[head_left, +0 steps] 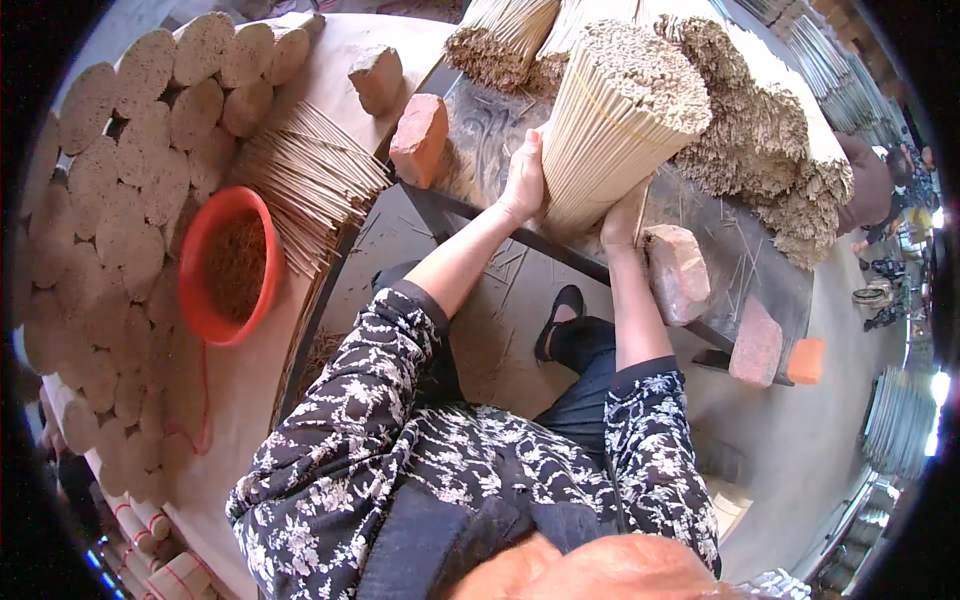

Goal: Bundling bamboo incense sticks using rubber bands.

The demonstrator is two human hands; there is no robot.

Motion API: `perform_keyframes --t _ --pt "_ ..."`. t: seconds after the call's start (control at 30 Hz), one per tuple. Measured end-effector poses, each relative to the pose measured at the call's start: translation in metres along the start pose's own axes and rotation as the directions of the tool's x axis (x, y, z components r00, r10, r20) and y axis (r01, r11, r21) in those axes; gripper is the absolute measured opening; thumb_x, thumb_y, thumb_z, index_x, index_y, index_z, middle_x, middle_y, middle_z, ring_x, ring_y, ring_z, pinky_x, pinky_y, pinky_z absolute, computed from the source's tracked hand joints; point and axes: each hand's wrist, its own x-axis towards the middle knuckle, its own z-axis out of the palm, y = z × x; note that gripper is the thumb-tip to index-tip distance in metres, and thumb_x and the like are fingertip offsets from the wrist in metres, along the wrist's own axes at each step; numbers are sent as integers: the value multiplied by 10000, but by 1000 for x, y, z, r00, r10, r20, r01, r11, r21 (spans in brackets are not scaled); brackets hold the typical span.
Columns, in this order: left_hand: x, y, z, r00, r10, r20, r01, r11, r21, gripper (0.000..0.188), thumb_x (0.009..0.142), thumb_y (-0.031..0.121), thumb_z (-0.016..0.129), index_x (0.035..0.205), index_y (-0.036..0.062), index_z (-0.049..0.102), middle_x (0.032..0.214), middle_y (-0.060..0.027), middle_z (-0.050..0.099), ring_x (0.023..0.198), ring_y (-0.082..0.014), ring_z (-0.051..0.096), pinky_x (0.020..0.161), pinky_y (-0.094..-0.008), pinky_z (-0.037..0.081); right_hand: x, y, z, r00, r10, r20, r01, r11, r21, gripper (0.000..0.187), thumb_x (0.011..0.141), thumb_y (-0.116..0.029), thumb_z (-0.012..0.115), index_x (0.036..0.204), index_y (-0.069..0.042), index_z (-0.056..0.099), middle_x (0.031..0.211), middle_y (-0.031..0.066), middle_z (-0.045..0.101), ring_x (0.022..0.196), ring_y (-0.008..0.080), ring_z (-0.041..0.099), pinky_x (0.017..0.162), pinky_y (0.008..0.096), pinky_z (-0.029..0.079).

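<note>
A thick round bundle of thin pale sticks [598,125] stands tilted between my hands, its even ends facing up. My left hand [525,178] presses on its left side, thumb up and fingers around the back, partly hidden. Low on its right side, my right hand [624,222] grips it, with most of those fingers out of sight. The bundle is over the near edge of a dark worktable [490,125]. Behind it to the right lies a large pile of similar sticks [755,140], and more bundles [500,45] lie at the back.
Red bricks [420,140] sit along the table edge, one [678,272] close to my right wrist. At left, a red bowl [232,265] of brown matter stands beside loose sticks [310,180] and stacked round bundles [130,190]. A person [870,185] is at far right.
</note>
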Motion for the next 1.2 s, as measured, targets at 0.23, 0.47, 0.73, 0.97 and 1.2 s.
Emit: perform_keyframes --t 0.23,0.47,0.73,0.97,1.2 --pt "23 39 15 924 382 7 -381 923 -52 722 1004 548 232 1342 -54 441 1321 -190 524 1245 -273 468 1070 -365 311 14 -56 0 997 -50 53 48 998 38 720 998 -571 144 1432 -19 302 1430 94 396 1315 210 352 1125 352 219" --pt "-6 31 8 998 60 31 -60 998 3 638 1028 484 230 1289 -24 513 1221 -137 599 1158 -218 515 1026 -337 344 11 -10 -15 993 -38 109 65 963 -260 742 1003 -564 144 1428 24 300 1433 128 395 1322 228 332 1129 336 184" --pt "4 32 -4 988 63 140 -66 998 18 738 990 589 238 1315 -18 502 1277 -130 570 1188 -206 492 1036 -337 336 13 -14 -22 999 1 54 3 997 -74 743 1002 -563 125 1409 29 316 1412 125 409 1305 218 345 1129 337 184" --pt "-5 30 3 988 -148 45 149 989 -21 723 993 576 242 1317 -18 494 1296 -111 549 1188 -194 483 1029 -343 349 19 9 -34 915 -336 224 404 734 -546 746 1002 -563 108 1392 33 330 1393 121 421 1290 209 356 1129 338 184" --pt "-32 126 16 728 683 54 -629 634 450 666 999 532 241 883 -3 622 836 -131 579 810 -213 538 805 -333 413 17 -2 -48 999 5 -54 -10 996 -90 777 970 -635 143 1262 0 481 1276 101 508 1235 179 416 1095 316 235"
